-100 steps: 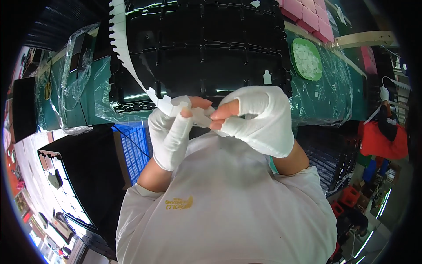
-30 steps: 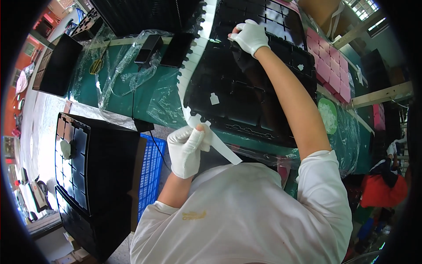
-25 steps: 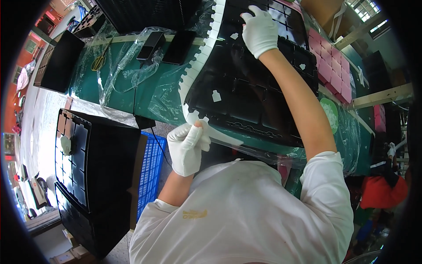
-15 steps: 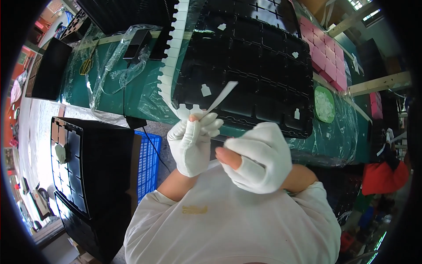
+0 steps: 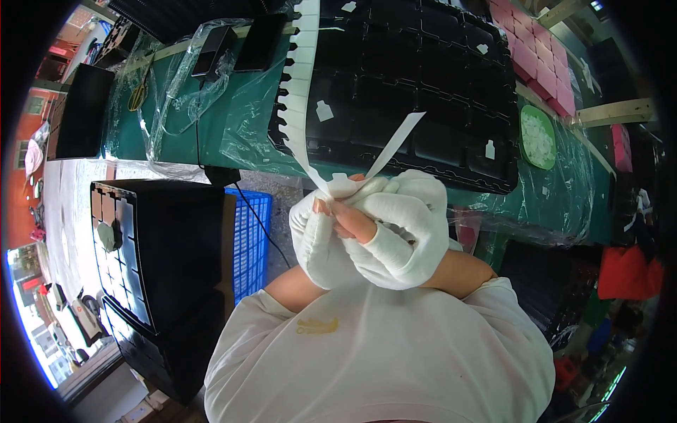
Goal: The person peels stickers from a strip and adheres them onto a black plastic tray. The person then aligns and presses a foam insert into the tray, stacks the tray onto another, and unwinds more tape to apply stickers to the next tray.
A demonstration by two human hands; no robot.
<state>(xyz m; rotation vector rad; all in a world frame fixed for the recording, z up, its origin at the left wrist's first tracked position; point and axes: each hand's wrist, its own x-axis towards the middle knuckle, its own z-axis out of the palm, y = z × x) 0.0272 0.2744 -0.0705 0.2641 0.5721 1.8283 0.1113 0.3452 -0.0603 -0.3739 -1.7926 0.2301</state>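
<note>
White paper strip [image 5: 305, 84] trails over black tray [image 5: 423, 84], its end pinched between gloved left hand [image 5: 321, 236] and right hand [image 5: 402, 229], fingers pressed together. Light, floppy, tearable; grip near end.

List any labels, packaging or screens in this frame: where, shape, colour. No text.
Label strip: long white backing tape with notched edge, running from both gloved hands up over the black tray.
Small white labels: bottle-shaped stickers scattered in the black tray cells.
Clear plastic bags: crumpled on the green table, left of the tray, around dark flat items.
Screens: none clearly visible.
</note>
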